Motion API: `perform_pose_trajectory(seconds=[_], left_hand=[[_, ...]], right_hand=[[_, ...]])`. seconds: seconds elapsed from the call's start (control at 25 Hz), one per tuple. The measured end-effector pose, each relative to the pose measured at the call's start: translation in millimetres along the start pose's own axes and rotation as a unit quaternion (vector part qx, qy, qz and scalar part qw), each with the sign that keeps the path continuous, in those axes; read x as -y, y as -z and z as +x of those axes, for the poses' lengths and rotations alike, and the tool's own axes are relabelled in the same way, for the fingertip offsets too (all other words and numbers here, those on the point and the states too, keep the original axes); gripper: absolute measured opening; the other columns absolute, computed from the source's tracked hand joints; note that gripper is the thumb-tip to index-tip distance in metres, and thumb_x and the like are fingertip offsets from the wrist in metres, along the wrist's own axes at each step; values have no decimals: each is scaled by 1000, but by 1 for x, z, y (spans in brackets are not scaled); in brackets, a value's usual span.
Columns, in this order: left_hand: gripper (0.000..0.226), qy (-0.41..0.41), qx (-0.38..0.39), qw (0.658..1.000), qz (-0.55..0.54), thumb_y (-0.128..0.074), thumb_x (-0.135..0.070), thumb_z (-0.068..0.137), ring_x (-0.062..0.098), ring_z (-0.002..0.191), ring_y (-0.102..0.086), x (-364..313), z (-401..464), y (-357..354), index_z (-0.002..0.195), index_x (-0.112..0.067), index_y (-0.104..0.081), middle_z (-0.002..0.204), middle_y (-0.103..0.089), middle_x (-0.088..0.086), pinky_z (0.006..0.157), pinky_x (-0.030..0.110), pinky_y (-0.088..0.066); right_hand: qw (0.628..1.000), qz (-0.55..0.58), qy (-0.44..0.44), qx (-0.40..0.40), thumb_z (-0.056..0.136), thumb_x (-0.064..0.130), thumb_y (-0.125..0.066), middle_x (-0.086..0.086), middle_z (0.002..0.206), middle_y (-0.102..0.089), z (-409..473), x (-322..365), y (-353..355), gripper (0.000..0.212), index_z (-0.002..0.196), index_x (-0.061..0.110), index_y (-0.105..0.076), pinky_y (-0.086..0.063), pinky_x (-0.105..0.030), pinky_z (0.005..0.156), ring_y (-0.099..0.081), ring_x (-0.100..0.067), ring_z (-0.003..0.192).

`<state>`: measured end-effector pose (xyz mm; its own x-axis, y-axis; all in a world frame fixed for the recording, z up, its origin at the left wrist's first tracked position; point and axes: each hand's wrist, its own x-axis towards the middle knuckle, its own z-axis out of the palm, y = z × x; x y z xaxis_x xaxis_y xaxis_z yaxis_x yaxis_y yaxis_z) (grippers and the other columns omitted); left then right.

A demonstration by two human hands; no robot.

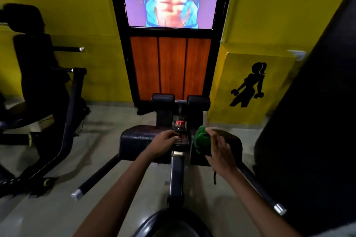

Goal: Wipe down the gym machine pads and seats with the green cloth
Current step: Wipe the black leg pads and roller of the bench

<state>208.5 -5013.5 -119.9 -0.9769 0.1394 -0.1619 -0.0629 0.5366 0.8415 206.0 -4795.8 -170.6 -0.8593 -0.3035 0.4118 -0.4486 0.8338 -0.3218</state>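
Cloth (200, 139): soft, light, limp; I'd judge it bunches and slips on smooth vinyl unless pressed flat, so best taken as a wad under the palm with the fingers spread over it. Dark green, crumpled, fuzzy-looking.

Location: on the right pad (231, 140), at its left end, beside the central post.

Right hand (218, 146): laid over the cloth, fingers extended and slightly spread, pressing it to the pad; whether the thumb hooks under the fabric is hard to say from here.

Left hand (164, 140): on the left pad (134, 140), near its right end, fingers curled at the centre bracket by the red knob (180, 122); nothing loose is held.

Pads: black, padded, glossy, firm-looking. Two smaller rollers (162, 100) sit farther off.
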Motion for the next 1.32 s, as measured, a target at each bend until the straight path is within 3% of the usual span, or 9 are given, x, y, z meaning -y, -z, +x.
perform_pose_trajectory(seconds=[0.16, 0.32, 0.48, 0.68, 0.76, 0.84, 0.92, 1.04, 1.32], left_hand=[[28, 7, -34, 986, 161, -50, -23, 97, 14, 106, -51, 52, 42, 4, 121, -10, -54, 124, -54, 8, 89, 23, -39], [33, -7, -65, 969, 237, -54, -16, 95, 30, 117, -50, 94, 59, 3, 123, 0, -51, 127, -52, 17, 100, 33, -34], [39, -28, -96, 943, 318, -52, -23, 96, 32, 130, -43, 106, 72, -5, 130, -3, -49, 136, -49, 15, 113, 52, -20], [66, -8, -79, 930, 358, -24, -53, 94, 28, 141, -30, 113, 83, -1, 139, -8, -44, 146, -43, 11, 116, 50, -8], [78, -19, -73, 927, 369, -12, -58, 87, 28, 139, -33, 119, 82, 0, 139, -9, -45, 145, -45, 10, 115, 49, -13], [77, -21, -75, 924, 373, -12, -58, 88, 28, 137, -36, 121, 83, 1, 137, -9, -47, 143, -46, 10, 114, 49, -17], [76, -24, -72, 923, 377, -13, -58, 88, 28, 136, -38, 122, 84, 1, 137, -10, -47, 142, -47, 10, 114, 48, -19], [78, -31, -70, 924, 376, -11, -59, 88, 27, 136, -38, 121, 85, 3, 137, -10, -46, 143, -46, 10, 114, 47, -18], [84, -34, -47, 925, 375, -7, -64, 84, 24, 143, -26, 119, 86, 10, 145, -13, -35, 151, -35, 8, 117, 43, -12]], right_hand=[[997, -82, -1, 3, 44, 10, -90, -16, 134, -53, 28, -28, -46, 113, 141, 11, -32, -53, -52, 76, -60, -37, 108], [979, -194, 62, -5, 73, 11, -65, -10, 143, -45, 16, -34, -99, 75, 142, 15, -36, -40, -63, 95, -49, -38, 124], [945, -255, 206, -6, 90, 13, -47, -4, 150, -31, -4, -65, -103, 57, 145, 21, -34, -30, -61, 103, -34, -34, 133], [888, -257, 380, 39, 92, 19, -47, -1, 151, -29, -1, -94, -84, 56, 146, 24, -32, -33, -60, 103, -33, -31, 134], [905, -267, 330, 19, 84, 16, -58, -2, 149, -33, 23, -95, -77, 68, 145, 25, -29, -38, -60, 98, -37, -30, 129], [954, -236, 180, -40, 75, 11, -70, -4, 144, -42, 34, -84, -80, 78, 143, 25, -33, -38, -58, 99, -40, -29, 125], [964, -216, 137, -69, 78, 3, -63, -4, 141, -47, 24, -77, -88, 71, 140, 24, -38, -38, -58, 100, -42, -30, 124], [930, -267, 250, -39, 89, 8, -48, -3, 146, -37, 4, -90, -86, 57, 142, 24, -37, -36, -60, 99, -40, -32, 129], [844, -305, 438, 51, 91, 16, -50, -1, 150, -35, 3, -132, -55, 54, 143, 28, -38, -36, -61, 100, -37, -31, 132]])
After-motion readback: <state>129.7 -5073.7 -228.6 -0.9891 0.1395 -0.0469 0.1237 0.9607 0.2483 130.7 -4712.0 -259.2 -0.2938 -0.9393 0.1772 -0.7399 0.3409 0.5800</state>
